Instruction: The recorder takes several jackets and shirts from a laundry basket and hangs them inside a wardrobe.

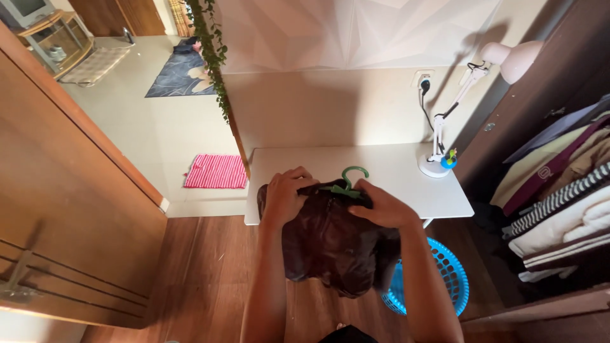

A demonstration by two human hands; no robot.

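A dark brown jacket (pixel 330 244) hangs on a green plastic hanger (pixel 349 181), held up in front of me above the near edge of a white table (pixel 394 171). My left hand (pixel 284 195) grips the jacket's left shoulder by the collar. My right hand (pixel 381 206) holds the right shoulder just under the hanger's hook. The lower part of the jacket droops down toward the wooden floor.
A blue plastic basket (pixel 448 279) stands on the floor under the table's right side. A white desk lamp (pixel 445 146) sits on the table's far right corner. An open wardrobe with folded clothes (pixel 559 203) is at right; a wooden door (pixel 70 209) at left.
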